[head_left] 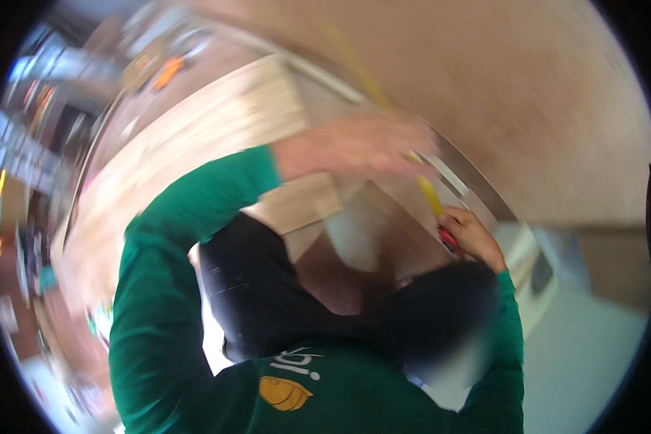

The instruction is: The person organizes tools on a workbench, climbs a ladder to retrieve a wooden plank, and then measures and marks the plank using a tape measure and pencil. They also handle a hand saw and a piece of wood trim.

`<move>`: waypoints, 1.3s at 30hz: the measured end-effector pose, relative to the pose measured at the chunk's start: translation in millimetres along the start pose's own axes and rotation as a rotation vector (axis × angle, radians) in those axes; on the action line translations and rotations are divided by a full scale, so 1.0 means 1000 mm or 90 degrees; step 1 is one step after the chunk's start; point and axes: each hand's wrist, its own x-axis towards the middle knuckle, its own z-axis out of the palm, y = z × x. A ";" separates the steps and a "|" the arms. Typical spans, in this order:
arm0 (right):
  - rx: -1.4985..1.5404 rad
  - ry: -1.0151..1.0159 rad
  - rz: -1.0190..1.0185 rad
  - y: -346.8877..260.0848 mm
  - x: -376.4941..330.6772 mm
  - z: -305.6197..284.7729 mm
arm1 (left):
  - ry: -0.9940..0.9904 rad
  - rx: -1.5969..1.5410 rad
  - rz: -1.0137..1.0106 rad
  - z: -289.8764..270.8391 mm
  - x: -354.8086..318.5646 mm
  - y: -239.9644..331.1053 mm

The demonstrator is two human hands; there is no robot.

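My right hand (476, 233) is closed around a red tape measure (450, 240) at the right. Its yellow blade (430, 195) runs out from the case, passes by my left hand and continues toward the far side as a blurred yellow line. My left hand (394, 141) reaches across to the right over the blade, smeared by motion. A short thin piece shows at its fingertips, but I cannot make out whether the hand holds it. Just beyond those fingers lies a narrow white strip (452, 177).
A pale wooden board (217, 123) lies on the left, with an orange object (168, 73) beyond it. A large brown sheet surface (528, 108) fills the far right. Between my legs shows a dark brown surface (340, 278). Cluttered shelves stand at the far left, blurred.
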 end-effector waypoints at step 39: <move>-0.619 -0.133 0.186 -0.121 0.554 0.173 | 0.038 -0.034 -1.539 -0.175 -0.756 -0.250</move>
